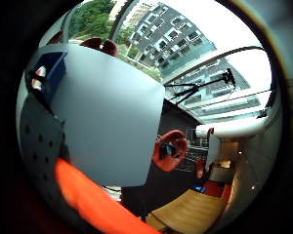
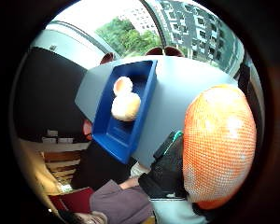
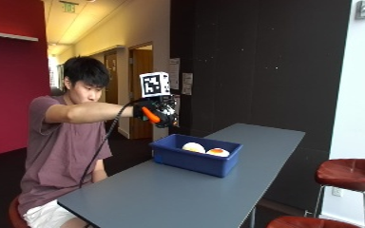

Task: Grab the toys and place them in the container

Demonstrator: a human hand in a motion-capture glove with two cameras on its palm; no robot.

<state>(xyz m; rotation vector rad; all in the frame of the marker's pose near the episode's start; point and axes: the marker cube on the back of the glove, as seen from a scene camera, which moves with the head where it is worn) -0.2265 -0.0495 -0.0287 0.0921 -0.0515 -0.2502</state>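
Note:
In the outside view my gloved right hand is raised in the air, above and to the near-left of the blue container. Its fingers grip an orange toy. That toy fills much of the thumb side view as an orange meshed ball shape next to the glove. It also shows as an orange band in the little finger side view. The container stands on the grey table and holds two round pale-orange toys, which also show in the thumb side view.
The table is long and narrow, running along a dark wall. Two red-brown stools stand beyond its far-right side. The person sits at the table's near-left end, the other hand out of sight.

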